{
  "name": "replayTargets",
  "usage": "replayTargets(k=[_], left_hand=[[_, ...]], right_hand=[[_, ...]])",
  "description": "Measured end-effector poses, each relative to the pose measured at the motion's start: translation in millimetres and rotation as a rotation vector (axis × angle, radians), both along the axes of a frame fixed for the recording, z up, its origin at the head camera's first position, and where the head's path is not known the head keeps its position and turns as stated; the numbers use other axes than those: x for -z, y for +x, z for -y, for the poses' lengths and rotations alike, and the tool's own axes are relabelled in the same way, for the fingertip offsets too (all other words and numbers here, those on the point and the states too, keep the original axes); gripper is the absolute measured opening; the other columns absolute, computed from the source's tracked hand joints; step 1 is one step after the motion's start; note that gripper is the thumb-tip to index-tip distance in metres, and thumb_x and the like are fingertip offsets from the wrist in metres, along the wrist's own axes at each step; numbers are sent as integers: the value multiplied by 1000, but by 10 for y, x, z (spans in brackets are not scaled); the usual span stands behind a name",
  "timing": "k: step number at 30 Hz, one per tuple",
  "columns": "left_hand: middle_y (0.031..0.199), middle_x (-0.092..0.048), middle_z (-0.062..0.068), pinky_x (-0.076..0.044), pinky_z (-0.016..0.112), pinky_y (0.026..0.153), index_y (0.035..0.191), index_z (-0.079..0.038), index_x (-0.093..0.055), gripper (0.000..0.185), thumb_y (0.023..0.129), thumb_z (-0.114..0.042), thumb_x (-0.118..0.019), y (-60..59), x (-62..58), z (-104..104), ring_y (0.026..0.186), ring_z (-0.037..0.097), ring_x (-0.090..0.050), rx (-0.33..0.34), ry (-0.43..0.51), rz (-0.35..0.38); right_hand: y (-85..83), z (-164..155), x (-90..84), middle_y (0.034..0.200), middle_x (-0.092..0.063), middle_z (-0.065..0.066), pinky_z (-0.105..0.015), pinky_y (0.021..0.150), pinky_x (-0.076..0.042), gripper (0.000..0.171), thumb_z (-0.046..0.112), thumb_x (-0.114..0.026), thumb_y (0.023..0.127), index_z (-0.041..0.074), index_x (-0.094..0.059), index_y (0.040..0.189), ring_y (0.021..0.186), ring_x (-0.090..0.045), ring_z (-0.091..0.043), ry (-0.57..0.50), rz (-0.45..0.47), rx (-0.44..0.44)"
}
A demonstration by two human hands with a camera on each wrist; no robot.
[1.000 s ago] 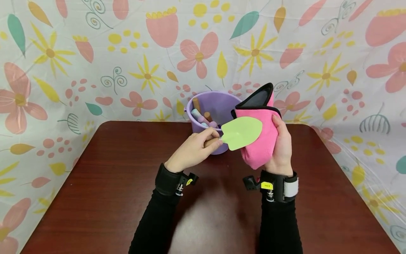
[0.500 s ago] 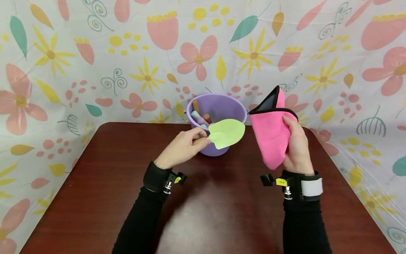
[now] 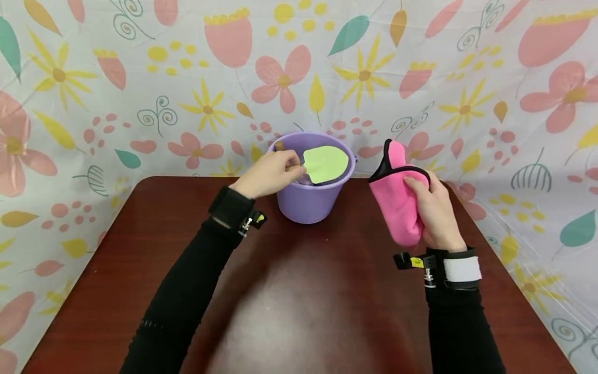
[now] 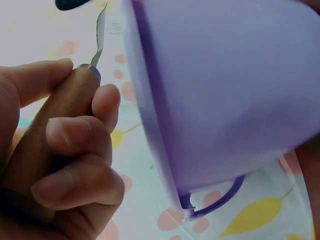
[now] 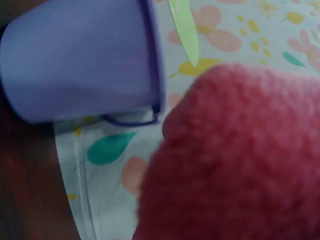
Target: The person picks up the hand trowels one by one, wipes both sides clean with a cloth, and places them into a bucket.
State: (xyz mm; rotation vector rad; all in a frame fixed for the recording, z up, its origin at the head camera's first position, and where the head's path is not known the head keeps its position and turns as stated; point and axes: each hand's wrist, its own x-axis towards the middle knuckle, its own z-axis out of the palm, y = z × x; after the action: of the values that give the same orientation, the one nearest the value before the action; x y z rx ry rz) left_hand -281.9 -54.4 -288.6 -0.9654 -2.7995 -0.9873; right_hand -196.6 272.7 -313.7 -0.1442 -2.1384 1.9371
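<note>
Fingers [image 4: 75, 145] curl round trowel [image 3: 325, 163]; others apparently pinch pink cloth [image 3: 397, 208].

Left hand [image 3: 268, 171] hiding trowel [image 3: 325, 163] handle in head view. Trowel blade covering bucket [image 3: 308, 200] contents. Cloth [image 5: 235, 160] blurring, filling right wrist view from 3 to 6 o'clock, hiding right hand. Bucket running off left wrist view at 12 o'clock.

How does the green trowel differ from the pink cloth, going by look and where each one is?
The green trowel is flat and stiff with a wooden handle; the pink cloth is soft, fuzzy and folded, with black trim. The left hand holds the trowel over the purple bucket; the right hand grips the cloth to the bucket's right. Both are off the table.
</note>
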Motion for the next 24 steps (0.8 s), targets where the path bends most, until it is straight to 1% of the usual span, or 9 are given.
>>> replayTargets(k=[2,5,7,11,12,14,17,20,24], left_hand=[[81,-68,0,-43,29,65,90,-13,-61,20,99,-29,-54,-89,-41,-42,71,9,-59,-31,-48,-22],[79,-68,-3,-42,30,63,82,-14,-61,21,97,-28,-56,-195,-87,-104,69,10,-59,-79,-120,-50],[78,-66,-4,-42,31,63,79,-15,-61,23,97,-30,-57,-251,-106,-149,69,13,-58,-109,-183,-63],[75,-62,-3,-44,35,66,72,-16,-62,29,95,-32,-58,-358,-104,-254,75,16,-56,-165,-318,-99],[73,-60,-2,-45,36,67,70,-16,-61,30,95,-32,-58,-385,-96,-282,76,16,-57,-176,-351,-106],[72,-59,0,-47,39,69,67,-15,-58,31,94,-30,-58,-431,-82,-343,79,17,-58,-194,-407,-116],[74,-56,1,-48,42,72,68,-15,-54,29,93,-28,-60,-496,-76,-439,82,18,-58,-200,-486,-124],[80,-57,1,-48,41,76,73,-14,-54,24,92,-28,-63,-559,-93,-528,85,19,-59,-195,-547,-140],[94,-65,4,-49,41,82,87,-11,-64,15,88,-25,-68,-606,-130,-630,93,22,-62,-155,-615,-173]], right_hand=[[-12,-16,34,112,-51,-4,-17,75,-45,39,33,-65,95,11,-56,126,91,-52,-14,86,7,-2],[-24,-33,91,115,-53,-2,-16,76,-44,41,33,-61,97,10,-54,131,93,-51,-13,246,14,-7],[-29,-38,140,120,-55,-2,-15,76,-43,44,33,-60,98,10,-54,135,94,-51,-11,326,10,-15],[-27,-45,257,127,-56,-9,-16,77,-41,47,33,-58,99,9,-52,138,95,-50,-13,464,4,-23],[-28,-47,295,128,-56,-12,-19,77,-41,48,34,-58,99,8,-51,138,96,-51,-15,503,7,-29],[-29,-48,373,123,-57,-18,-25,78,-41,50,34,-58,99,4,-50,137,96,-52,-22,576,23,-35],[-39,-34,489,114,-57,-21,-35,77,-40,52,33,-59,98,0,-47,137,94,-53,-30,658,61,-48],[-69,2,577,106,-57,-21,-40,77,-41,52,31,-60,98,0,-47,137,92,-54,-34,684,89,-48],[-113,72,667,108,-58,-22,-46,82,-42,50,27,-62,96,0,-48,137,96,-55,-38,714,107,-58]])
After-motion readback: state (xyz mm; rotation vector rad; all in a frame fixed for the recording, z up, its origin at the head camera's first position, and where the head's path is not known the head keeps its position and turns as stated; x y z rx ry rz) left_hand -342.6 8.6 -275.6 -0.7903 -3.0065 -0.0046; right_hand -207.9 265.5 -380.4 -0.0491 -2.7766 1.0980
